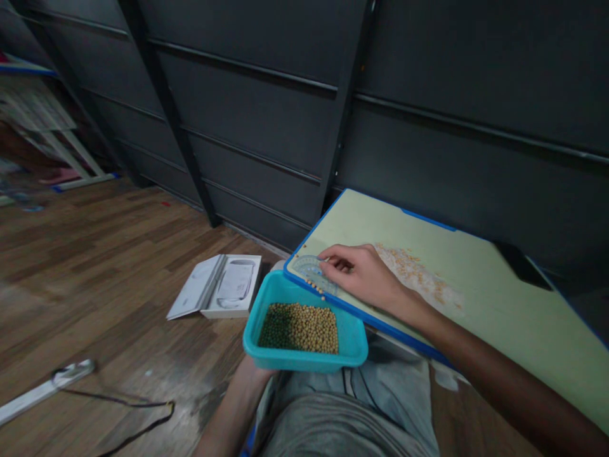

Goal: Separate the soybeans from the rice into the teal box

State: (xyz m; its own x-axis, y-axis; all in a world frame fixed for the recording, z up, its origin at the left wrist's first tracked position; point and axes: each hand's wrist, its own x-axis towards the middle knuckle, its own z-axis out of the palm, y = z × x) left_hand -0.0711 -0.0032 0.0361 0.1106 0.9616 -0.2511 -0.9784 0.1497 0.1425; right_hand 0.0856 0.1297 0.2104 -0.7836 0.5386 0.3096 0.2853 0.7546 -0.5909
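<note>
My right hand [354, 270] is closed, pinching a clear plastic protractor [305, 264] that lies on the near left corner of the pale yellow tabletop [476, 266]. A few soybeans [314, 287] sit along the blue table edge beside the protractor. Just below that edge, a turquoise plastic tub [354, 339] holds many soybeans [304, 327]. My left hand [261, 373] supports the tub from underneath, over my lap; its fingers are hidden by the tub. Behind my right hand, a patch of yellow-orange bits on something whitish [419, 276] is spread over the tabletop.
A dark phone-like slab [522, 263] lies at the table's far right. An open white box [233, 285] is on the wooden floor [118, 273], left of the tub. A white strip with a black cord [47, 387] lies lower left. A dark panelled wall [257, 108] stands behind the table.
</note>
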